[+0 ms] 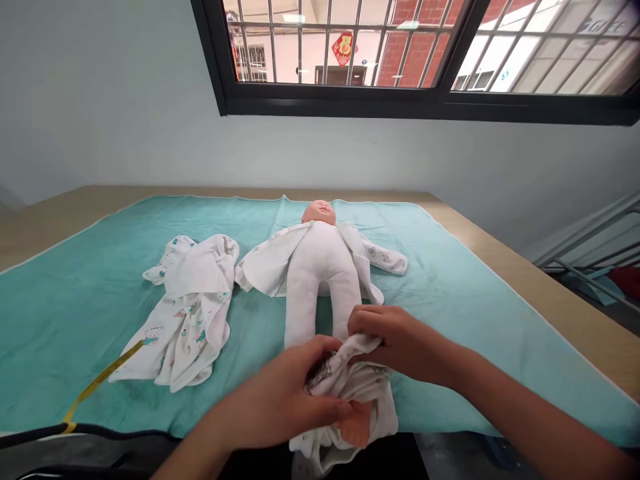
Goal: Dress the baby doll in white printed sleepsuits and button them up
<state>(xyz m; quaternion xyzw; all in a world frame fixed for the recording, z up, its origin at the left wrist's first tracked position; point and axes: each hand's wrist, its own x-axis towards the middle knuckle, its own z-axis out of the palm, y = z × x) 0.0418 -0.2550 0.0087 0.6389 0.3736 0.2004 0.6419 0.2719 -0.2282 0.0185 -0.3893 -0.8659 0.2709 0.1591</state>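
Bunched white printed garment (pixel 370 380), held at the near edge of the worktop (pixel 565 313), directly in front of the legs of a doll (pixel 323 260). The left hand (pixel 285 393) grasps the gathered cloth from one side, its grip nearly closed, thumb below and fingers above the folds. The right hand (pixel 400 343) pinches the rolled upper edge between thumb and curled fingers, its grip also nearly closed. Below the left thumb shows a peach-coloured patch (pixel 356 423); what it is cannot be told. The doll lies on its back, head (pixel 320 212) toward the wall (pixel 125 93), the lower ends of its white legs hidden behind the hands and garment. Under its body an open white jacket (pixel 280 260) spreads to both sides, a printed sleeve extended to the right. On the left of the view lies a crumpled set of printed clothes (pixel 200 287), with a yellow strip (pixel 100 380) crossing its lower corner. Doll and clothes rest on a teal cloth (pixel 450 287) covering most of the worktop. Beyond rises the wall, with a dark-framed, barred window (pixel 330 103); metal rails (pixel 585 247) stand at far right.
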